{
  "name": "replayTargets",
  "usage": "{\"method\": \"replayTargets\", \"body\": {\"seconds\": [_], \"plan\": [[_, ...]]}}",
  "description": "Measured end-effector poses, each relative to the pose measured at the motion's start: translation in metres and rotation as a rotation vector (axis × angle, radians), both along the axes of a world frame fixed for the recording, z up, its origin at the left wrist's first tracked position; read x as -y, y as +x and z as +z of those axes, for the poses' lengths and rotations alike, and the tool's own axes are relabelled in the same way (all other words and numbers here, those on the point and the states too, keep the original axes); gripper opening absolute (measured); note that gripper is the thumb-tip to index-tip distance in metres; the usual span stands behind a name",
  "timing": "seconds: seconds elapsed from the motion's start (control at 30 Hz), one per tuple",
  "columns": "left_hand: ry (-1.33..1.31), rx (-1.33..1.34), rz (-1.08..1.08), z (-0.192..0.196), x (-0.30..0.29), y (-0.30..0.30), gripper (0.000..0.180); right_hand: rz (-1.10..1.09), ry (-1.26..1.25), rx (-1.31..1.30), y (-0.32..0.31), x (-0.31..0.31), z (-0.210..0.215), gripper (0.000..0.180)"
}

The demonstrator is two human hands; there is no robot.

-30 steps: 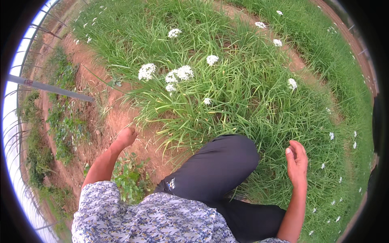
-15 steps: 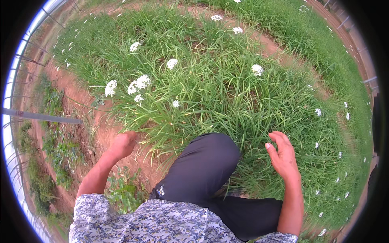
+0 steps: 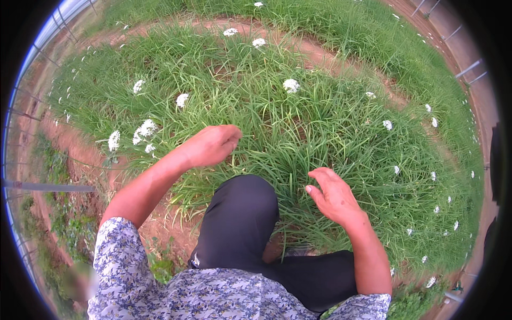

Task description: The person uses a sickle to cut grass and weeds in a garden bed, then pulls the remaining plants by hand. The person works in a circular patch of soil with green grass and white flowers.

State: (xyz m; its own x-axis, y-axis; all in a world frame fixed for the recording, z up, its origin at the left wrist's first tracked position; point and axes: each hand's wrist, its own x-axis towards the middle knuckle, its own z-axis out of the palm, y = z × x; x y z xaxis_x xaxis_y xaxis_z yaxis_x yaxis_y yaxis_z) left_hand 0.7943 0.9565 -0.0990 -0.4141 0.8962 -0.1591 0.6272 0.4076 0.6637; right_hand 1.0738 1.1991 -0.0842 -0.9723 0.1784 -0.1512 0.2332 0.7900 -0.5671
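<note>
Grassy green plants with long narrow leaves (image 3: 298,122) fill the bed in front of me. Over them hovers my left hand (image 3: 214,145), back upward, its fingers loosely bent to the right and apart from one another at the tips. I see nothing in it, though its palm is hidden. My right hand (image 3: 333,196) is above the leaves right of my raised knee, thumb spread away from the fingers, holding nothing. White flower heads stand among the leaves: a cluster (image 3: 145,129) left of my left hand and a single one (image 3: 291,86) farther off.
My bent knee (image 3: 245,200) in dark trousers rises between my hands. Reddish bare soil (image 3: 173,226) borders the bed at left, with broad-leaved plants (image 3: 161,266) near my hip. A grey bar (image 3: 50,186) juts in from the left. A soil path (image 3: 320,53) curves behind the bed.
My left hand has swung from over the soil at left to over the plants, up and rightward. The right hand stays open, shifted slightly left in view. The view has turned, moving the flowers leftward.
</note>
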Motion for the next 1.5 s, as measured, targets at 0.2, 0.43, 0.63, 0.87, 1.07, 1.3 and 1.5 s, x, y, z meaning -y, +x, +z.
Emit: {"method": "replayTargets", "body": {"seconds": [0.2,0.43,0.63,0.87,1.07,1.3,1.5], "plan": [[-0.530,-0.056,-0.220,-0.099,-0.104,-0.010,0.100,0.055,0.014,-0.032,0.003,0.011,-0.005,0.037],[-0.116,-0.012,-0.393,-0.164,-0.153,0.039,0.143,0.020,-0.208,-0.039,0.000,0.030,0.012,0.034],[-0.014,-0.079,-0.755,-0.185,-0.166,0.095,0.093,-0.063,-0.138,-0.178,-0.037,0.043,-0.031,0.041],[0.116,0.062,-0.759,-0.205,-0.136,0.092,0.090,-0.344,-0.166,0.075,-0.072,0.004,-0.127,0.067],[-0.025,0.397,-0.477,-0.157,-0.134,0.036,0.050,-0.274,0.023,0.316,-0.029,-0.009,-0.153,0.061],[-0.065,-0.260,-0.294,-0.198,-0.170,-0.023,0.028,-0.204,0.214,0.313,-0.015,0.013,-0.146,0.053],[-0.427,-0.590,-0.257,-0.250,-0.151,-0.045,0.082,-0.158,0.250,0.294,-0.017,0.022,-0.151,0.050]]}}
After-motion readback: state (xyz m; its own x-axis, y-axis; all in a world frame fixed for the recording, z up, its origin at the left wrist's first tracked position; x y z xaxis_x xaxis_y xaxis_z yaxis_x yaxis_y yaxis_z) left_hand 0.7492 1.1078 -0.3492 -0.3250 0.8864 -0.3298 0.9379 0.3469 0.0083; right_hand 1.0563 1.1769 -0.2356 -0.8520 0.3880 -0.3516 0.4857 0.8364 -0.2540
